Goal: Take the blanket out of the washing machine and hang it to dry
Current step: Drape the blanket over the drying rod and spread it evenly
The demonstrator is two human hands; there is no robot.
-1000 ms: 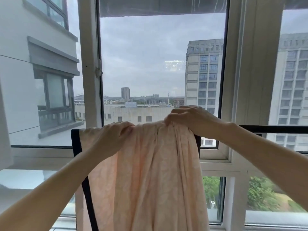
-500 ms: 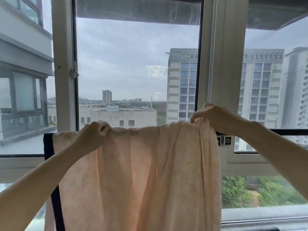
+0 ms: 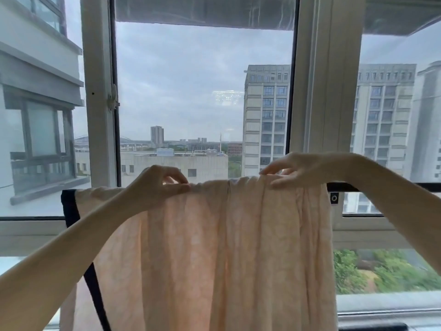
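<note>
A thin peach blanket (image 3: pixel 214 259) hangs draped over the top bar of a black drying rack (image 3: pixel 386 186) in front of the window. The cloth is spread along the bar and falls in long folds below the frame. My left hand (image 3: pixel 155 187) pinches the blanket's top fold between thumb and fingertips, left of the middle. My right hand (image 3: pixel 296 169) is over the top fold near the blanket's right end, fingers arched and loose, with the thumb and fingertips touching the cloth. The bar under the blanket is hidden.
The rack's black left corner (image 3: pixel 68 201) and a slanting leg (image 3: pixel 95 295) show beside the blanket. Just behind stand white window frames (image 3: pixel 319 115) and a sill (image 3: pixel 381 304). Buildings and trees lie outside.
Both hands have slid rightward along the bar, spreading the blanket wider. My right hand has loosened from a full grip to arched fingers on the fold. The view shifted slightly.
</note>
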